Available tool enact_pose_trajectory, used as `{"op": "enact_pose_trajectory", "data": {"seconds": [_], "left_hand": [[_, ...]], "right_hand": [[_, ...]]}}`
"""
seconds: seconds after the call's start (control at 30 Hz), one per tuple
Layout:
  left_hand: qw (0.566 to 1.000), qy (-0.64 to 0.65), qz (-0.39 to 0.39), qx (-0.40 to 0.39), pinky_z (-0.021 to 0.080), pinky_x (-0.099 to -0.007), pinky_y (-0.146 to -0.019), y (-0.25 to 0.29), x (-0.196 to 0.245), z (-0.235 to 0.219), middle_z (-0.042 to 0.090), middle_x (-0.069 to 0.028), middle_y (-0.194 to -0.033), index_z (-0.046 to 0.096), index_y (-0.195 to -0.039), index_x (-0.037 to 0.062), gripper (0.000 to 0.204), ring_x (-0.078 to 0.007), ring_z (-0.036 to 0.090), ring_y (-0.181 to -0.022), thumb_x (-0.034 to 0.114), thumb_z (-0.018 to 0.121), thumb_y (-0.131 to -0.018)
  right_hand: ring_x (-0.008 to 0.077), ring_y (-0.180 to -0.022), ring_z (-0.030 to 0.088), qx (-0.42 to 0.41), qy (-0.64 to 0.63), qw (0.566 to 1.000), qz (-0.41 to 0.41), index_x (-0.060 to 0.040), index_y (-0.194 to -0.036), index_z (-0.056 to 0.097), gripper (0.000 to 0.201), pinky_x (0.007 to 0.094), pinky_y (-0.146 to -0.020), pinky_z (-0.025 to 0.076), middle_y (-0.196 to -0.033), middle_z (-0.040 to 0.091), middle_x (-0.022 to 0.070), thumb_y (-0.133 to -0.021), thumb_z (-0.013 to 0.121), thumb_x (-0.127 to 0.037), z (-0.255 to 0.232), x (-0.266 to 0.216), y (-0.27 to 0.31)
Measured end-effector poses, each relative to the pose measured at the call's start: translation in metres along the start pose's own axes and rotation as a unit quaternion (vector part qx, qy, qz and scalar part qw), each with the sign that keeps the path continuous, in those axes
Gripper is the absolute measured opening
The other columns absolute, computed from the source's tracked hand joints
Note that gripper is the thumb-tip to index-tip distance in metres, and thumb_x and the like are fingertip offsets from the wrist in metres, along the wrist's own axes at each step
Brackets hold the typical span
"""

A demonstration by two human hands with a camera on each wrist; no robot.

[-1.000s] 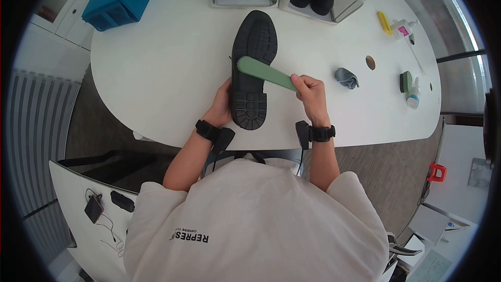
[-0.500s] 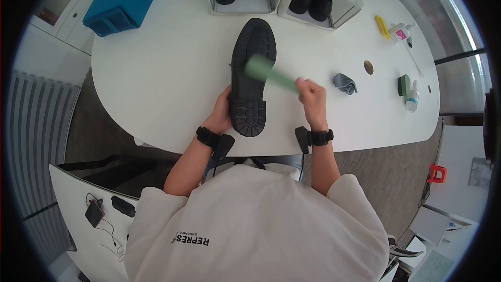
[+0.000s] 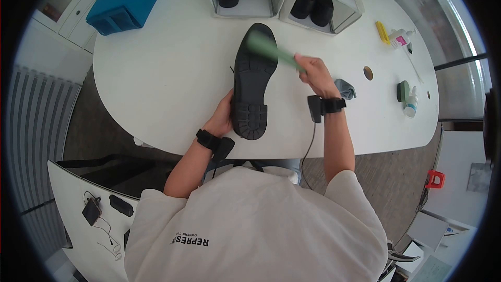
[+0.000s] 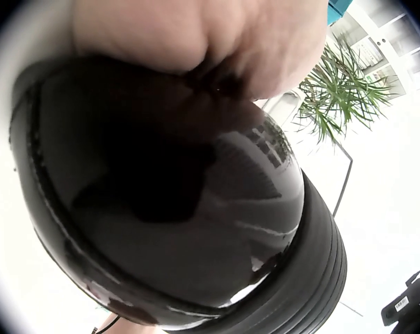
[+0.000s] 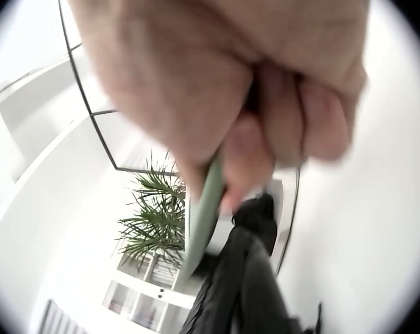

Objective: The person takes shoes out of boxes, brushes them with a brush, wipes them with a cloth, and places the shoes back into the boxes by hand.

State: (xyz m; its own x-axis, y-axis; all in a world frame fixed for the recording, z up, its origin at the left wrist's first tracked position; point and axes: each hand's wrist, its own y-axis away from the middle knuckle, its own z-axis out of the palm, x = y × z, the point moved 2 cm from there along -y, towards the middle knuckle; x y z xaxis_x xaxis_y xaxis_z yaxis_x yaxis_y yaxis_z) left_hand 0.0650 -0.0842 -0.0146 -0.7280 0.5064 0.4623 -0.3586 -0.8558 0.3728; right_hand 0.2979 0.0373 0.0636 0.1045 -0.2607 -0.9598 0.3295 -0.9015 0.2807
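Observation:
A black shoe (image 3: pixel 252 91) is held sole up above the white table, toe pointing away from me. My left hand (image 3: pixel 221 115) grips it along the left side near the heel; the left wrist view shows its glossy black upper (image 4: pixel 265 202) close up, under the hand. My right hand (image 3: pixel 317 75) grips the handle of a green long-handled brush (image 3: pixel 271 51), blurred in the head view. The brush's broad end overlaps the front of the sole. In the right wrist view, curled fingers hold the green handle (image 5: pixel 204 216), with the shoe beyond it.
Two white boxes (image 3: pixel 245 11) with black shoes inside stand at the back. A grey cloth (image 3: pixel 346 89) lies behind my right wrist. Further right are a green brush (image 3: pixel 403 92), white bottles (image 3: pixel 411 103) and a yellow object (image 3: pixel 382 32). A blue case (image 3: pixel 128 2) sits back left.
The right hand has moved the brush forward along the sole, from its middle to the toe area. My left hand still holds the shoe, almost in the same place.

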Motion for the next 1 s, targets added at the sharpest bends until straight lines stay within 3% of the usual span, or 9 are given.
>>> {"op": "enact_pose_trajectory", "data": {"seconds": [0.07, 0.13, 0.27, 0.33, 0.43, 0.53, 0.57, 0.73, 1.0], "left_hand": [[1.000, -0.004, 0.002, -0.001, 0.050, -0.0337, -0.092, -0.001, 0.002, -0.001, 0.060, -0.0084, -0.117, 0.047, -0.130, 0.0033, 0.043, -0.0174, 0.061, -0.103, 0.032, 0.029, -0.103], [1.000, -0.003, -0.006, -0.006, 0.051, -0.0337, -0.092, 0.002, -0.005, -0.001, 0.060, -0.0083, -0.117, 0.047, -0.129, 0.0034, 0.043, -0.0173, 0.061, -0.103, 0.032, 0.029, -0.103], [1.000, 0.000, -0.008, -0.001, 0.051, -0.0328, -0.091, 0.000, 0.002, 0.003, 0.060, -0.0078, -0.117, 0.048, -0.129, 0.0033, 0.044, -0.0165, 0.061, -0.102, 0.033, 0.029, -0.103], [1.000, -0.014, -0.006, 0.006, 0.051, -0.0325, -0.090, 0.001, -0.002, 0.002, 0.060, -0.0075, -0.116, 0.048, -0.128, 0.0034, 0.044, -0.0163, 0.061, -0.101, 0.034, 0.030, -0.103], [1.000, -0.021, -0.001, 0.010, 0.052, -0.0319, -0.090, 0.000, 0.001, 0.001, 0.061, -0.0074, -0.115, 0.048, -0.128, 0.0031, 0.044, -0.0158, 0.061, -0.101, 0.034, 0.030, -0.103], [1.000, -0.012, -0.011, 0.015, 0.052, -0.0323, -0.089, 0.001, -0.002, 0.003, 0.061, -0.0078, -0.115, 0.048, -0.128, 0.0028, 0.044, -0.0159, 0.062, -0.100, 0.034, 0.030, -0.103], [1.000, -0.009, -0.006, 0.010, 0.052, -0.0325, -0.089, 0.001, -0.002, 0.003, 0.061, -0.0079, -0.114, 0.048, -0.128, 0.0028, 0.044, -0.0161, 0.062, -0.099, 0.034, 0.030, -0.103], [1.000, 0.001, -0.023, -0.003, 0.053, -0.0332, -0.088, 0.001, -0.001, 0.004, 0.061, -0.0079, -0.114, 0.047, -0.129, 0.0031, 0.044, -0.0165, 0.062, -0.098, 0.033, 0.029, -0.103], [0.999, 0.037, -0.018, 0.027, 0.052, -0.0354, -0.091, -0.003, -0.002, -0.003, 0.061, -0.0112, -0.118, 0.050, -0.126, 0.0002, 0.043, -0.0204, 0.062, -0.101, 0.030, 0.031, -0.102]], "right_hand": [[0.0040, -0.050, 0.026, -0.074, 0.025, 0.997, -0.023, -0.0081, -0.063, 0.055, 0.039, 0.0233, -0.046, 0.020, -0.056, 0.037, -0.0075, -0.093, 0.060, -0.033, 0.003, -0.001, 0.000], [0.0041, -0.048, 0.027, 0.112, -0.064, 0.991, -0.038, -0.0074, -0.069, 0.055, 0.037, 0.0223, -0.045, 0.020, -0.057, 0.036, -0.0077, -0.096, 0.056, -0.033, 0.003, 0.004, -0.003], [0.0038, -0.049, 0.028, -0.043, 0.001, 0.999, -0.017, -0.0079, -0.071, 0.055, 0.034, 0.0221, -0.046, 0.021, -0.059, 0.037, -0.0075, -0.096, 0.055, -0.031, 0.000, 0.010, 0.006], [0.0039, -0.049, 0.029, 0.035, -0.071, 0.996, -0.030, -0.0085, -0.069, 0.056, 0.035, 0.0223, -0.047, 0.021, -0.059, 0.039, -0.0070, -0.096, 0.056, -0.031, 0.000, 0.008, 0.008], [0.0039, -0.049, 0.028, -0.150, 0.049, 0.987, 0.002, -0.0075, -0.072, 0.058, 0.033, 0.0212, -0.047, 0.022, -0.058, 0.037, -0.0071, -0.096, 0.056, -0.030, 0.007, 0.002, 0.014], [0.0041, -0.048, 0.027, 0.061, -0.079, 0.995, 0.003, -0.0087, -0.070, 0.056, 0.034, 0.0213, -0.046, 0.021, -0.057, 0.034, -0.0077, -0.096, 0.057, -0.031, 0.003, 0.002, -0.003], [0.0041, -0.048, 0.026, -0.018, -0.058, 0.998, 0.007, -0.0106, -0.067, 0.052, 0.035, 0.0218, -0.046, 0.022, -0.057, 0.033, -0.0081, -0.095, 0.058, -0.031, 0.004, 0.002, -0.003], [0.0037, -0.047, 0.025, 0.048, -0.069, 0.995, -0.050, -0.0113, -0.067, 0.051, 0.035, 0.0214, -0.045, 0.023, -0.056, 0.035, -0.0075, -0.095, 0.058, -0.032, 0.000, -0.003, -0.014], [0.0038, -0.046, 0.028, -0.030, -0.045, 0.998, 0.044, -0.0059, -0.070, 0.058, 0.037, 0.0225, -0.043, 0.020, -0.058, 0.041, -0.0060, -0.092, 0.061, -0.035, -0.011, 0.006, -0.022]]}}
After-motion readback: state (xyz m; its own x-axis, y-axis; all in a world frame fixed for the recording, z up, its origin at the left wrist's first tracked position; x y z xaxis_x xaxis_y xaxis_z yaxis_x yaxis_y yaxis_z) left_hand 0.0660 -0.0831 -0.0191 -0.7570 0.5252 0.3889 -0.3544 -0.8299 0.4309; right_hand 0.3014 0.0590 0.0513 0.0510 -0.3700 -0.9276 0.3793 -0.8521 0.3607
